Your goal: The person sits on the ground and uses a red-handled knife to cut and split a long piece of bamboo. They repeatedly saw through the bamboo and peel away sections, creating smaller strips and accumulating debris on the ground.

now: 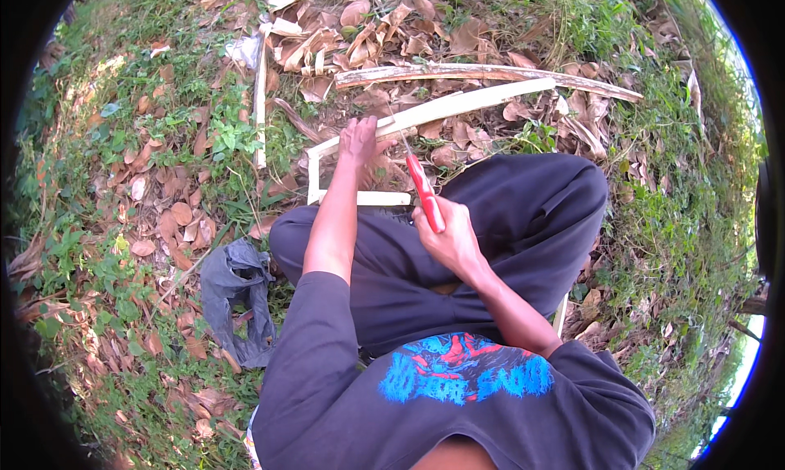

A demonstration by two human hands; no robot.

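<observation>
The right hand was closed around the red plastic handle of a knife, its thin blade angled up toward the long pale split bamboo strip, while the left hand pressed down on that strip with its fingers curled over it, pinning it to the leaf-strewn ground just ahead of the person's dark-trousered knees. The strip ran from the left hand out to the upper right; where the blade met it could not be made out. Judging by the pieces lying about, some cutting was already behind: a short pale bamboo piece lay across the near side, another thin pale stick stood off to the left, and the long strip looked yet to be finished. A rough brown bark-covered pole lay just beyond the strip, nearly parallel. A crumpled grey plastic bag sat by the left thigh, and dry brown leaves crowded the working spot.
</observation>
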